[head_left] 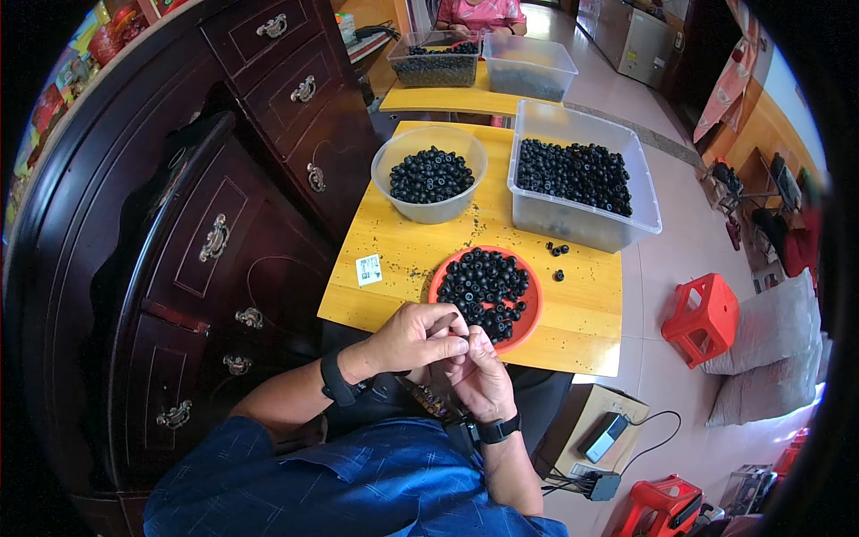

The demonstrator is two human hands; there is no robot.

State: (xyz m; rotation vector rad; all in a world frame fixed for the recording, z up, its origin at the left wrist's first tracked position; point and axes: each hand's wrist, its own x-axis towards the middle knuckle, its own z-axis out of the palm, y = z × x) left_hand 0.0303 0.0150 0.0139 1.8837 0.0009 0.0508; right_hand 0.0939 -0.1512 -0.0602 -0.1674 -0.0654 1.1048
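My left hand (pixel 419 338) and my right hand (pixel 484 380) meet just in front of the near edge of a red round plate (pixel 537 304). Thumbs and fingertips of both are pinched together, and whatever sits between them is too small and covered to make out. On the plate lies a heap of small black ring-shaped parts (pixel 481 279), several with a hole showing. Behind it stands a round translucent tub (pixel 383 179) part filled with the same kind of parts. A larger rectangular clear bin (pixel 582 230) beside the tub holds many more.
A few loose black parts (pixel 559 276) and dark crumbs lie on the yellow table (pixel 403 300), with a white printed card (pixel 368 269). A dark wooden cabinet (pixel 268 295) borders the left. Rightward are a red stool (pixel 701 319) and a cardboard box (pixel 582 416). Beyond, a person in pink (pixel 481 12) sits behind more bins.
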